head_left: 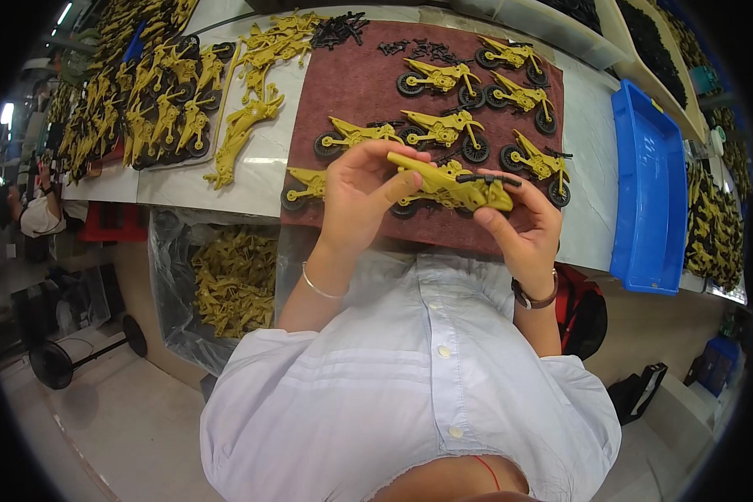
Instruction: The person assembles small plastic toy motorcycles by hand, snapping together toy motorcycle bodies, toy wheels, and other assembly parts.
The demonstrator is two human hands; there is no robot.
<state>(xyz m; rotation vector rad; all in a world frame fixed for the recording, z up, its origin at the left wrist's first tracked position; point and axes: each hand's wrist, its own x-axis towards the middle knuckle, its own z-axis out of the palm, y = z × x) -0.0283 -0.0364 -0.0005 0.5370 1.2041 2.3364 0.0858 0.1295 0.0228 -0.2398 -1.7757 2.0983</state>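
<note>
— Both of our hands grip one yellow toy motorcycle body (448,186) above the table's near edge: our left hand (361,197) wraps its rear end with the thumb laid along the side, and our right hand (523,224) pinches the front end, where a black handlebar piece (487,178) sits on top.

— Does it have wheels yet?

— We can't see any on it; our fingers hide the underside, so we'd call it unfinished. Behind it, on the brown mat (351,84), stand the finished motorcycles (443,130) with black wheels on, about eight of them in loose rows.

— And what's left to work through?

— Plenty, by our judgement. Bare yellow frames (255,92) lie on the white tabletop to the left of the mat, a small heap of black parts (343,29) sits at the mat's far corner, and a clear bag of yellow parts (234,280) hangs below the table by our left elbow. More wheeled bikes (155,109) are stacked further left. A blue tray (648,192) rests to our right.
</note>
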